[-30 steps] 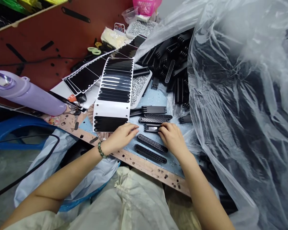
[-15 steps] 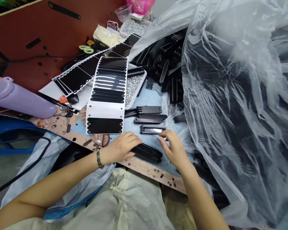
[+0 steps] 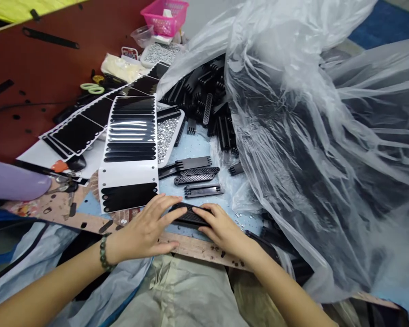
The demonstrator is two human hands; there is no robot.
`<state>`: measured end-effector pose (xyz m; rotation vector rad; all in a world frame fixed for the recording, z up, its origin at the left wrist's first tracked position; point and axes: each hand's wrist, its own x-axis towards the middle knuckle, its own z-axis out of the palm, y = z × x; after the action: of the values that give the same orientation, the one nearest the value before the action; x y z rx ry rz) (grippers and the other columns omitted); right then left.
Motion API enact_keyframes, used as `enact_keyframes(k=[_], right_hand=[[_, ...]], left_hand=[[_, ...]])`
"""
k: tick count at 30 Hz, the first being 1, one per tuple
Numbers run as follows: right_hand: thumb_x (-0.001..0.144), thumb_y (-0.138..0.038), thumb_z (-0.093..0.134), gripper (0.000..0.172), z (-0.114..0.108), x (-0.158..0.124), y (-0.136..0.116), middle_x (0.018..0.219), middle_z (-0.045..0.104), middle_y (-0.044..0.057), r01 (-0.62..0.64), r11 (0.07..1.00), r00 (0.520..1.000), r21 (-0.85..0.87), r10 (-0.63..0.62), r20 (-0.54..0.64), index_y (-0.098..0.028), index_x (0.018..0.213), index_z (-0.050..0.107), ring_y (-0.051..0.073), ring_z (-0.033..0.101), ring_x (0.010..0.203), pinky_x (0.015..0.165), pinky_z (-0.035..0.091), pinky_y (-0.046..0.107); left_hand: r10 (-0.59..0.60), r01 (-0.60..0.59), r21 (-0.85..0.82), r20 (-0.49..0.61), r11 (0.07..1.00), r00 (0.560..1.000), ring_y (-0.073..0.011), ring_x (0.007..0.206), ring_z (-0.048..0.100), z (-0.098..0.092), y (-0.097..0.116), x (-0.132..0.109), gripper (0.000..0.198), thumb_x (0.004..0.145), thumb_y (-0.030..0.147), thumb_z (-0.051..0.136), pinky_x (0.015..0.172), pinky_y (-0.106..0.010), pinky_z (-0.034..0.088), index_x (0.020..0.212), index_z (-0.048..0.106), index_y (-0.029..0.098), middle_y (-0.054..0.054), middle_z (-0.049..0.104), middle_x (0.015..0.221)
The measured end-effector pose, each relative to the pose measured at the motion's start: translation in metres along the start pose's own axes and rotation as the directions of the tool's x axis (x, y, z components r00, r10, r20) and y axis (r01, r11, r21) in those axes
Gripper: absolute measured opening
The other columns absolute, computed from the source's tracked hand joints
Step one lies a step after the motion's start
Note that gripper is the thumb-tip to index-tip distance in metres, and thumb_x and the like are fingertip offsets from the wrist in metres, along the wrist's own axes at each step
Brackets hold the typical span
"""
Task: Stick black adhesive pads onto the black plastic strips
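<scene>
My left hand (image 3: 146, 225), with a beaded bracelet on the wrist, and my right hand (image 3: 223, 229) meet at the front of the blue mat (image 3: 197, 147). Between them they hold black perforated strips (image 3: 190, 215), partly hidden by my fingers. I cannot tell how many strips are stacked there. Just beyond my hands lie a flat black comb-like piece (image 3: 203, 191), a perforated strip (image 3: 193, 179) and a toothed black piece (image 3: 192, 163). To the left, a white backing sheet with black adhesive strips (image 3: 131, 154) lies close to my left hand.
A tray of silver rhinestones (image 3: 167, 136) sits beyond the sheet. Black parts (image 3: 204, 95) lie heaped under clear plastic sheeting (image 3: 293, 136) on the right. A lilac bottle (image 3: 13, 179), green-handled scissors (image 3: 92, 88) and a pink basket (image 3: 164, 18) stand around. A wooden board edge (image 3: 204, 250) runs in front.
My right hand has moved in from the flat piece and closed on the strips with my left hand. The strips now sit nearer the front edge, and the view has swung slightly.
</scene>
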<state>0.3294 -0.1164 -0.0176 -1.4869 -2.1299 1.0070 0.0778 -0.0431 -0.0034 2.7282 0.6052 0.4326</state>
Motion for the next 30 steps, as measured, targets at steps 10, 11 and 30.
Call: enact_keyframes(k=[10, 11, 30], right_hand=[[0.092, -0.015, 0.040, 0.043, -0.028, 0.021, 0.030, 0.131, 0.052, 0.015, -0.082, 0.860, 0.967, -0.505, -0.055, -0.250, -0.019, 0.135, 0.044, 0.028, 0.044, 0.122, 0.102, 0.037, 0.054], [0.091, -0.013, 0.039, 0.043, -0.030, 0.026, 0.035, 0.130, 0.053, 0.015, -0.100, 0.825, 0.971, -0.556, -0.041, -0.236, -0.018, 0.133, 0.046, 0.029, 0.045, 0.122, 0.104, 0.034, 0.057], [0.094, -0.034, 0.040, 0.040, -0.056, 0.042, 0.023, 0.106, 0.064, 0.008, 0.094, 0.954, 0.994, -0.285, -0.107, -0.032, -0.022, 0.131, 0.048, 0.022, 0.056, 0.099, 0.096, 0.043, 0.047]], left_hand=[[-0.177, 0.181, -0.038, 0.087, 0.983, 0.980, -0.0319, 0.136, 0.032, 0.027, 0.002, 0.013, 0.063, 0.090, 0.042, 0.050, 0.110, -0.055, 0.031, 0.146, 0.026, 0.022, -0.014, 0.033, 0.148], [-0.220, 0.222, -0.044, 0.044, 0.974, 0.974, -0.0308, 0.136, 0.031, 0.022, 0.000, 0.018, 0.059, 0.092, 0.039, 0.047, 0.110, -0.053, 0.032, 0.144, 0.028, 0.021, -0.014, 0.032, 0.149], [-0.323, 0.315, -0.234, 0.003, 0.920, 0.946, -0.0203, 0.114, 0.054, 0.012, -0.058, 0.057, 0.038, 0.091, 0.017, 0.045, 0.098, -0.042, 0.047, 0.128, 0.047, 0.020, -0.008, 0.056, 0.124]])
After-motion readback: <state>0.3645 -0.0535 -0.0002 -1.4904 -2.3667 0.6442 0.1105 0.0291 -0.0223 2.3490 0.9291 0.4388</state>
